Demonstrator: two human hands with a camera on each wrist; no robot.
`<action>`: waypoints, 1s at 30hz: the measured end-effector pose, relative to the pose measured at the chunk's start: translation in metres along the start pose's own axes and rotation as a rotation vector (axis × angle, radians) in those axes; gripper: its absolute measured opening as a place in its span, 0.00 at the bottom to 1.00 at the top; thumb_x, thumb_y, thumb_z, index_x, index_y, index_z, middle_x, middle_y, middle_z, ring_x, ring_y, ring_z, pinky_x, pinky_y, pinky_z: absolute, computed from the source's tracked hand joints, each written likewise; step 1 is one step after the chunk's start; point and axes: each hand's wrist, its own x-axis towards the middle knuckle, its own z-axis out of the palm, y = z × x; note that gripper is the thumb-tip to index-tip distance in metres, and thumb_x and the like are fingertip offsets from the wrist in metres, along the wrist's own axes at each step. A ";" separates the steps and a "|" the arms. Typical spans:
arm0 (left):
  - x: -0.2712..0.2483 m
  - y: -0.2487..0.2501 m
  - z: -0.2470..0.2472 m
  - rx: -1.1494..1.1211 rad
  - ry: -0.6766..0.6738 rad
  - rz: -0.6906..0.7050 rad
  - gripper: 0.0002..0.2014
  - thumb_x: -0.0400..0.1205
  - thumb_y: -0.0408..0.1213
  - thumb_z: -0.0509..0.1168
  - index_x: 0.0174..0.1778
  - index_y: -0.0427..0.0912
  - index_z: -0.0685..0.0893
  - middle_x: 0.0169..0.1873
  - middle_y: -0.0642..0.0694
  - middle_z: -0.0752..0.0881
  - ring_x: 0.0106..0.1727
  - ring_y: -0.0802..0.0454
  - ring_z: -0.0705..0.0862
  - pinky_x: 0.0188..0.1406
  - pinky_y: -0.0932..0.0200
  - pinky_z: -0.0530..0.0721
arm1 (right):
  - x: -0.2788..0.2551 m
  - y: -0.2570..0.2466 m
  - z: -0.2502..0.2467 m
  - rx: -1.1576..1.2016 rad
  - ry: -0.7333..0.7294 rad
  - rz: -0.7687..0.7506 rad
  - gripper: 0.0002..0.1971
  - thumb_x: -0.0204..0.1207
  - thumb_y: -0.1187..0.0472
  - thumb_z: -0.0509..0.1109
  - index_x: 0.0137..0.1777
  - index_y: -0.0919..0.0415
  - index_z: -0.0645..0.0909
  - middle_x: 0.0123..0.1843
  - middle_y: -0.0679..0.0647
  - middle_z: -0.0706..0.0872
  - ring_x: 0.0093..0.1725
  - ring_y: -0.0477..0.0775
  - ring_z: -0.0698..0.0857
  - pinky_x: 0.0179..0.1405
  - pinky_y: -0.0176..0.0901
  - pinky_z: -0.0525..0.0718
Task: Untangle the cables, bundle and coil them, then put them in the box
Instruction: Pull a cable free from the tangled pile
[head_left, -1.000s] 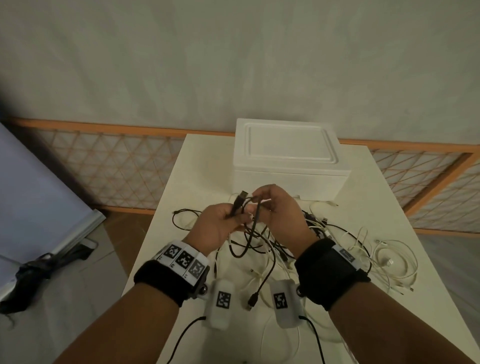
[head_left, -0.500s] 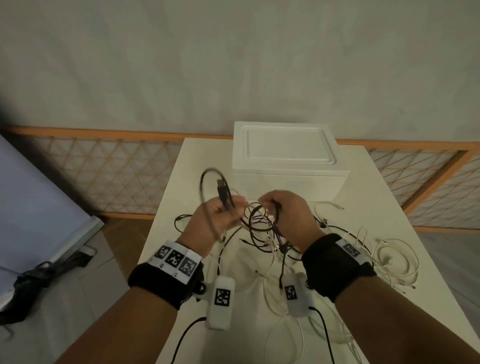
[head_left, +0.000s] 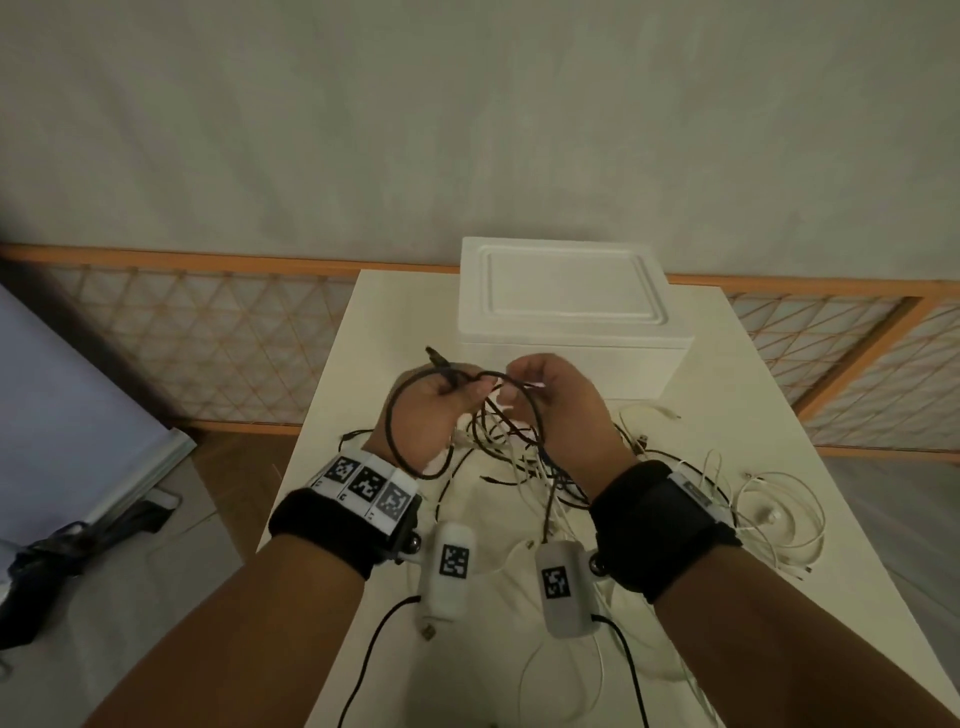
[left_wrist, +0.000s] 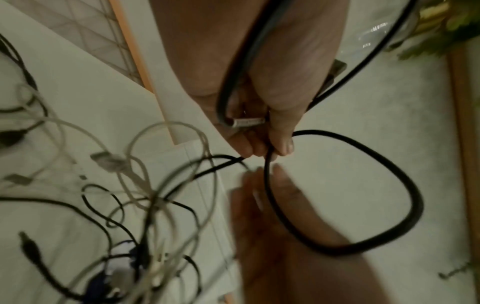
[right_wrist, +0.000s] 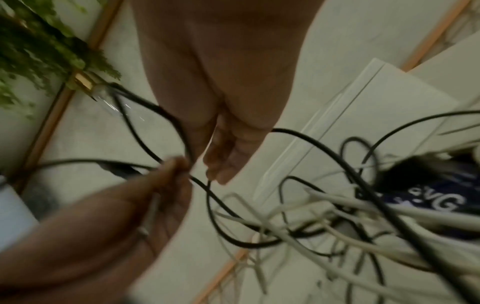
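Head view shows both hands raised above the surface (head_left: 395, 649), in front of the closed white box (head_left: 566, 332). The left hand (head_left: 431, 415) has its grip curled round a thick black cable (head_left: 390, 426), which loops down past the wrist; its plug pokes out beyond the knuckles. The right hand (head_left: 563, 405) pinches a strand of the same cable between thumb and fingertips. Below them the tangle of black and white cables (head_left: 519, 457) hangs onto the surface, with a looser white coil (head_left: 779, 504) lying off to the right.
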 end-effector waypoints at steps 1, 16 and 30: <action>-0.001 0.006 0.000 -0.048 0.009 0.007 0.08 0.79 0.31 0.69 0.38 0.48 0.89 0.31 0.57 0.90 0.38 0.62 0.87 0.48 0.63 0.82 | -0.001 0.009 0.001 -0.106 -0.073 -0.020 0.07 0.77 0.69 0.69 0.51 0.59 0.81 0.48 0.57 0.86 0.46 0.56 0.87 0.49 0.52 0.85; 0.004 0.001 0.008 -0.329 -0.066 -0.082 0.16 0.81 0.20 0.60 0.52 0.40 0.89 0.44 0.47 0.92 0.49 0.51 0.89 0.57 0.55 0.86 | 0.022 -0.024 -0.001 -0.376 -0.102 -0.063 0.11 0.81 0.63 0.64 0.39 0.63 0.82 0.33 0.55 0.83 0.31 0.45 0.81 0.32 0.37 0.81; -0.013 -0.056 0.021 0.265 -0.218 -0.253 0.02 0.81 0.39 0.68 0.44 0.51 0.86 0.29 0.53 0.85 0.24 0.54 0.81 0.30 0.57 0.79 | 0.012 -0.069 -0.029 0.196 0.265 -0.179 0.09 0.83 0.65 0.63 0.43 0.63 0.83 0.39 0.57 0.87 0.38 0.51 0.86 0.46 0.48 0.89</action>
